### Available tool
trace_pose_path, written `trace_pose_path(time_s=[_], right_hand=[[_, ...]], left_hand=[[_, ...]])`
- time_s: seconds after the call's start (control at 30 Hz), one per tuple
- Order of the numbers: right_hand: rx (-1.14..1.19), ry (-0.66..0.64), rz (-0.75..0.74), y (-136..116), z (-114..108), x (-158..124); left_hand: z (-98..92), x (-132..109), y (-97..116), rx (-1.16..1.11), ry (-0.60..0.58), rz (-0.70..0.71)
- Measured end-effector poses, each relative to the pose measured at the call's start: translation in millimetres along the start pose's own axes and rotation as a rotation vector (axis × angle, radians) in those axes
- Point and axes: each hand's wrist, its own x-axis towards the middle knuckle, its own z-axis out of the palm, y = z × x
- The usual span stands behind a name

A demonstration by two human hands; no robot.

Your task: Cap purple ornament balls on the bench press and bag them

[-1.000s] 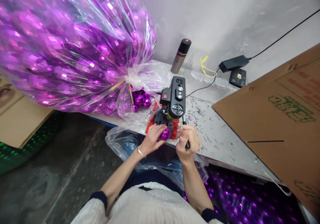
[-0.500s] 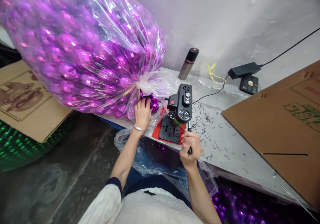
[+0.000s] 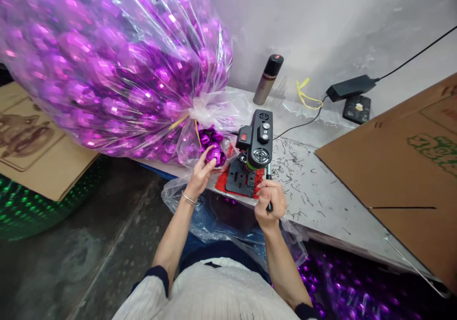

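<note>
My left hand (image 3: 202, 173) pinches a shiny purple ball (image 3: 213, 154) just left of a small black bench press (image 3: 257, 139). The press stands on a black plate over a red mat (image 3: 224, 183) at the table's near edge. My right hand (image 3: 271, 204) is wrapped round the press's black lever handle (image 3: 267, 171). More loose purple balls (image 3: 208, 136) lie at the mouth of a huge clear plastic bag of purple balls (image 3: 107, 67) on the table's left.
A spray can (image 3: 268, 78) stands by the wall, with a yellow tie (image 3: 305, 96), a power adapter (image 3: 350, 87) and a cable beside it. A large cardboard sheet (image 3: 400, 167) leans at the right. Wire scraps litter the table (image 3: 314, 191). A plastic bag (image 3: 228, 220) hangs below the edge.
My left hand left the press, reached to the loose balls at the bag's mouth, and now holds a purple ball coming back toward the press. My right hand stayed on the lever.
</note>
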Motion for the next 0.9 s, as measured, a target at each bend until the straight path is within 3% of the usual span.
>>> trace_pose_path(time_s=[0.1, 0.23, 0.5, 0.7, 0.9], right_hand=[[-0.011, -0.018, -0.008, 0, -1, 1], [-0.016, -0.038, -0.011, 0, -3, 2], [-0.017, -0.052, -0.022, 0, -4, 2], [-0.022, -0.057, -0.025, 1, -4, 1], [-0.013, -0.065, -0.020, 1, -5, 0]], left_hand=[[11.9, -17, -28, -0.061, 0.052, -0.098], [24.8, -21, -54, 0.260, 0.126, 0.016], [34.1, -9, -65, 0.855, -0.049, 0.393], [41.3, 0, -76, 0.981, -0.076, 0.442], [50.7, -1, -82, 0.944, -0.076, 0.445]])
